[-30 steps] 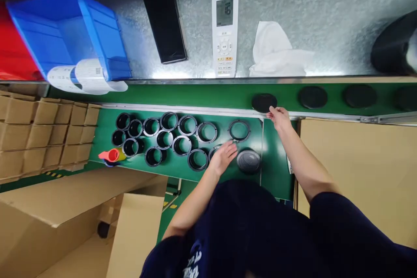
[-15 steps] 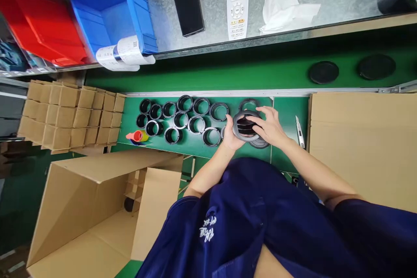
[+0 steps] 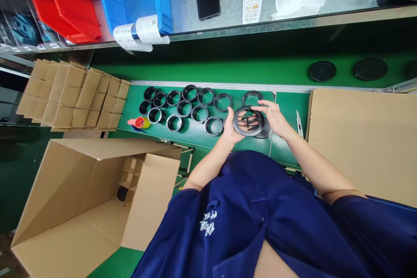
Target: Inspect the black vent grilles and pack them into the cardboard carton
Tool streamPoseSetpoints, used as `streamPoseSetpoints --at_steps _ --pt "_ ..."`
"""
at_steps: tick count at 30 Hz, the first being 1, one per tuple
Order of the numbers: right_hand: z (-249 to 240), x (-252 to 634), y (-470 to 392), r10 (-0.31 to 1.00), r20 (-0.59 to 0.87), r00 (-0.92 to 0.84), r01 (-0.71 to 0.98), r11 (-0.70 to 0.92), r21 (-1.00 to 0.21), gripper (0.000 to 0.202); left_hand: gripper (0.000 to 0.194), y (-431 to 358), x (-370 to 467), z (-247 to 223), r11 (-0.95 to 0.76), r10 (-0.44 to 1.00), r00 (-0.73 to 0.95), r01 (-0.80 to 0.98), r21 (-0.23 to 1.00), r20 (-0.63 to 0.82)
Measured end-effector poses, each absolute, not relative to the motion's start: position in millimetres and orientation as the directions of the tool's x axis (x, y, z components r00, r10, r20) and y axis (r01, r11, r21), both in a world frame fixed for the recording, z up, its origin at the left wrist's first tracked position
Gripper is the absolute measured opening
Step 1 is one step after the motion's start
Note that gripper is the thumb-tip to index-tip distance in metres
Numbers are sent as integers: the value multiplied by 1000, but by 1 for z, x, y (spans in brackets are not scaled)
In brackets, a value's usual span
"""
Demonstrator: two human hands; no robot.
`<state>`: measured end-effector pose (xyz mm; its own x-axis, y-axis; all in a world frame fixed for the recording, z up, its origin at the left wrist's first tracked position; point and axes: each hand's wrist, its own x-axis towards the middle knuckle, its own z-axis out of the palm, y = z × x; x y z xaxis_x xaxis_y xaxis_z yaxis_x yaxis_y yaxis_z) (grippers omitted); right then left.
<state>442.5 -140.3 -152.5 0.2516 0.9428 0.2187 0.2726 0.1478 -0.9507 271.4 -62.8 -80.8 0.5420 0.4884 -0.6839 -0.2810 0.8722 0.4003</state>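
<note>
A black round air vent [image 3: 237,125], with a wide grey-black rim and thin slats inside, is held above the green bench. My left hand [image 3: 232,130] grips it from the left and below, its palm showing through the slats. The fingers of my right hand [image 3: 275,120] are curled on the upper right of its rim. Partly hidden behind the vent, a dark round part [image 3: 265,131] lies on the bench. Just beyond it is a black ring [image 3: 246,98]. Several black cylindrical collars [image 3: 184,108] stand in rows to the left of my hands.
A utility knife [image 3: 299,124] lies right of my hands, beside a large cardboard sheet [image 3: 358,139]. Left are cardboard dividers [image 3: 71,95], an open carton [image 3: 68,191] and a red-yellow part [image 3: 140,122]. The shelf [image 3: 228,4] above carries a blue bin [image 3: 137,0], phone and remote.
The vent's slats, broad and overlapping before, now appear thin and edge-on with gaps between them. My right fingers have drawn back from inside the vent to its rim. The view has shifted slightly.
</note>
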Motion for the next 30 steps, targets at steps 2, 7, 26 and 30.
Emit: streamPoseSetpoints --at_steps 2,7,26,30 --pt "-155 439 -143 940 238 243 298 161 -941 81 75 -63 269 -83 874 485 541 -283 394 -687" --pt "-166 413 -153 933 357 -44 542 322 -776 80 73 -66 262 -95 869 491 505 -228 439 -710" --pt "-233 426 5 990 29 139 772 -90 -629 104 47 -25 214 -121 863 501 180 -179 473 -846" --pt "-223 414 14 985 84 149 729 -52 -683 79 37 -22 215 -127 906 415 124 -140 399 -901"
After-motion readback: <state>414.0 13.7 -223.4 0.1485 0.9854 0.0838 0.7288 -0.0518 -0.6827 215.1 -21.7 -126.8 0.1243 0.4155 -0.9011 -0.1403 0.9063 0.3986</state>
